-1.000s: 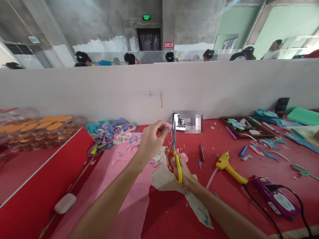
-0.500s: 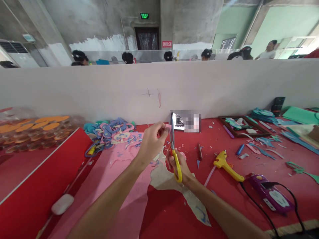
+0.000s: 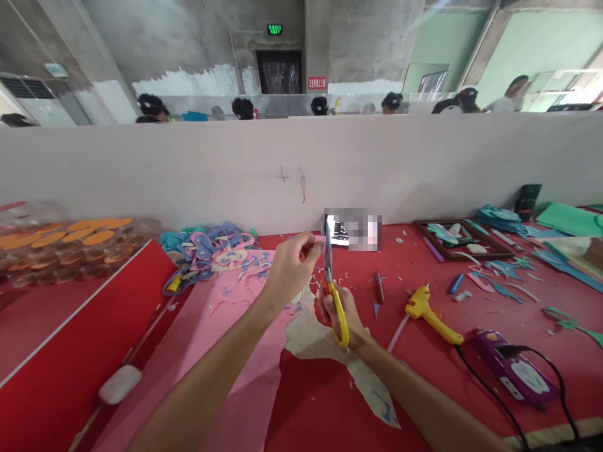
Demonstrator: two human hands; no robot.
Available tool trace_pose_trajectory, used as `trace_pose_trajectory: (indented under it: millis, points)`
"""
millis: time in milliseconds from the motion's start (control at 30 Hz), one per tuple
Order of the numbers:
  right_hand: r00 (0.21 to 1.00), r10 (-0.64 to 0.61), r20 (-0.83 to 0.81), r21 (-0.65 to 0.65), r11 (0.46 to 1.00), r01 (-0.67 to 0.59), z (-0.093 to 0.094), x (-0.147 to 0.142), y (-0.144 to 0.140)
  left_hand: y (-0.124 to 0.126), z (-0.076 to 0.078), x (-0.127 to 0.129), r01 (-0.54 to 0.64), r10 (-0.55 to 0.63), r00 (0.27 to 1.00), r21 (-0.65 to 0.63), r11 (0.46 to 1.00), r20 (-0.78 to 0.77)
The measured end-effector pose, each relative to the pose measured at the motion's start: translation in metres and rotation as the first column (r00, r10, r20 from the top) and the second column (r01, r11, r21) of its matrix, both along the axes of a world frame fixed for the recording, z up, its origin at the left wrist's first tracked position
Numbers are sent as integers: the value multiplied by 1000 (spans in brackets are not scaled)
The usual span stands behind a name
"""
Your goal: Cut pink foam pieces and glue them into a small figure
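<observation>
Scissors (image 3: 332,282) stand upright at table (image 3: 320,408) centre, foam sheet (image 3: 235,326) left; glue gun (image 3: 431,314) right. Cutout pile (image 3: 211,248) behind sheet.

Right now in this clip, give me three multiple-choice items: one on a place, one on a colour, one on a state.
1. Where does the glue gun lie?
A. right of the scissors
B. on the pink sheet
C. in the wooden frame

2. What colour are the handles of the scissors?
A. blue
B. yellow
C. green

3. What does the left hand do?
A. lies flat on the table
B. grips the glue gun
C. pinches a small pink piece

Key: 1 A, it rests on the red table to their right. 2 B, the loop in the right hand is yellow. 3 C, the small pink piece sits at its fingertips beside the blades.
</observation>
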State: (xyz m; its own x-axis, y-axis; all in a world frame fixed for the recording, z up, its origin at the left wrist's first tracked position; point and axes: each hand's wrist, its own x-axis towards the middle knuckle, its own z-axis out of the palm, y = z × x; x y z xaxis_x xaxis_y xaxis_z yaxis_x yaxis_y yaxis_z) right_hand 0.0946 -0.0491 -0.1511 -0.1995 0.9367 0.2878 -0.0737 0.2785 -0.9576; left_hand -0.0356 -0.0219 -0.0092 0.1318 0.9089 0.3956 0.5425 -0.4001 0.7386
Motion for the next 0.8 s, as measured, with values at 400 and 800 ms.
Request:
trace_pose_trajectory:
  millis: [400,800]
  points:
    - [996,-38,76,-32,999,41,6,5,-4,-1,6,-2,-7,7,1000,8,1000,21]
    - [992,-57,108,-21,998,60,9,5,-6,1,7,-6,-21,19,998,40,999,58]
